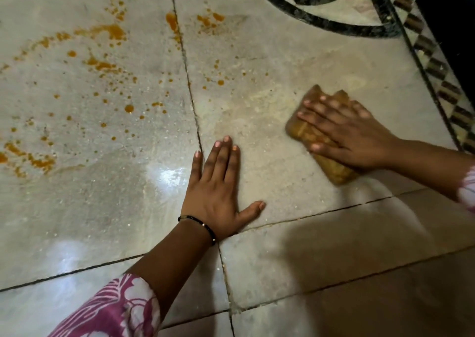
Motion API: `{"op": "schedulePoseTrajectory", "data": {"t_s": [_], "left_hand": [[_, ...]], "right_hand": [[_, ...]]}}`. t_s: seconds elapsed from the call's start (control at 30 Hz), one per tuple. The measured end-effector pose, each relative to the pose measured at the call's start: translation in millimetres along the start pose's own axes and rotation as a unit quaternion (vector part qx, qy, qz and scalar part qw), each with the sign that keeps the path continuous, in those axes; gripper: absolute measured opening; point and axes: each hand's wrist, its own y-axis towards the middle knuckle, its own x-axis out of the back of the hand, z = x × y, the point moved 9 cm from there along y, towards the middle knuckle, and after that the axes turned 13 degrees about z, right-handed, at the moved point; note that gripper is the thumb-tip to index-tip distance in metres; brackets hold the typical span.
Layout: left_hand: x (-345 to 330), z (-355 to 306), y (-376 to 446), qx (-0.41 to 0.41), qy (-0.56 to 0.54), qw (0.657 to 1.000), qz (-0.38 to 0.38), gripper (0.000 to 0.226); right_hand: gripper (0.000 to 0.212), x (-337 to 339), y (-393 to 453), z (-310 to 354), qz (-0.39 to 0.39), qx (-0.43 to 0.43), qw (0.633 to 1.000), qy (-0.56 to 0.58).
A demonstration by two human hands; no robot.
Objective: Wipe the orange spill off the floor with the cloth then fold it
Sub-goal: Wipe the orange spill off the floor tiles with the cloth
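Head view is showing you leaning over the marble floor (270, 172), both arms stretching forward. Your right hand (344, 133) is lying flat on the cloth (308, 131), fingers straight and spread, pressing it down onto the tile near the floor's right border; the hand is looking motion-blurred, so its edges are soft. That cloth is folded into a thick pad, stained orange-brown, sticking out past your fingertips at the far end and past the heel of your palm at the near end. Your left hand (218, 195) is resting palm down on the bare tile, fingers straight and close together, thumb pointing out toward the cloth, holding nothing. It is sitting just right of the dark grout line (191, 97) running away from you, and well apart from the cloth. A black beaded bracelet (205, 227) is circling that wrist, and a pink and white floral sleeve (115, 311) is covering your forearm at the bottom edge.

The orange spill (102, 65) is lying across the far left tile: thick smears toward the far edge, droplets scattering down toward the middle, another patch at the left edge. A few splashes are crossing the grout line onto your tile. A patterned dark inlay border (437, 69) is running along the floor's right edge.
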Motion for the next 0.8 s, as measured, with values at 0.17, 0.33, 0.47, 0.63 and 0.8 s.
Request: {"op": "schedulePoseTrajectory", "data": {"t_s": [0.17,0.33,0.47,0.63,0.8], "left_hand": [[2,0,-1,0.002,-0.006,1.000,0.000,0.102],[2,-1,0,0.003,-0.002,1.000,0.010,0.102],[2,-1,0,0.005,-0.001,1.000,0.004,0.102],[3,0,0,0.001,-0.003,1.000,-0.011,0.102],[2,0,0,0.003,-0.009,1.000,0.003,0.102]], "right_hand": [[0.082,12,19,-57,0.071,-0.047,0.996,-0.007],[0.076,58,95,-40,0.033,-0.136,0.988,0.067],[0.073,48,93,46,0.019,-0.076,0.996,0.037],[0.077,16,14,50,-0.041,-0.008,0.999,0.007],[0.079,39,44,-19,-0.083,-0.137,0.987,0.026]]}}
